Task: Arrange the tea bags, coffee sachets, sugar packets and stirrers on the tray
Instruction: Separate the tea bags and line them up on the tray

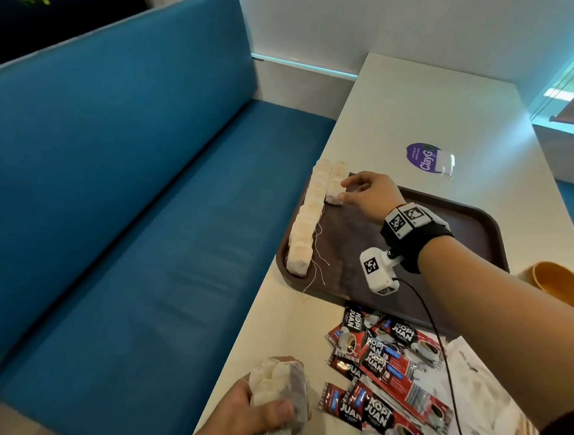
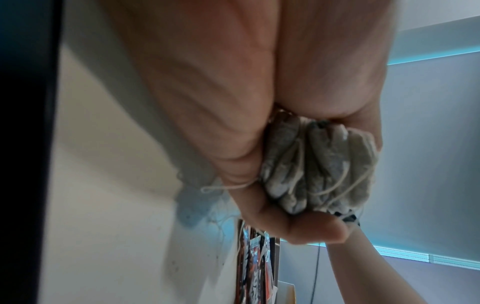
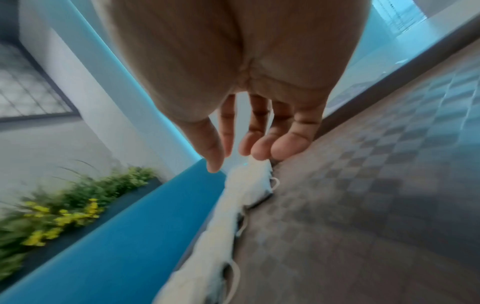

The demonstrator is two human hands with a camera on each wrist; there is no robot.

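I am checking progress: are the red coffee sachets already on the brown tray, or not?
Not on it. The red coffee sachets lie scattered on the white table, in front of the brown plastic tray.

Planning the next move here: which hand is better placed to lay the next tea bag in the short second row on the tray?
The right hand. It hovers open at the second row on the tray, fingers at its end. The left hand grips the spare tea bags near the table edge, acting as supply.

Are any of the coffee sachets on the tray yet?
No, the coffee sachets all lie on the table in front of the tray, which carries only rows of tea bags along its left edge.
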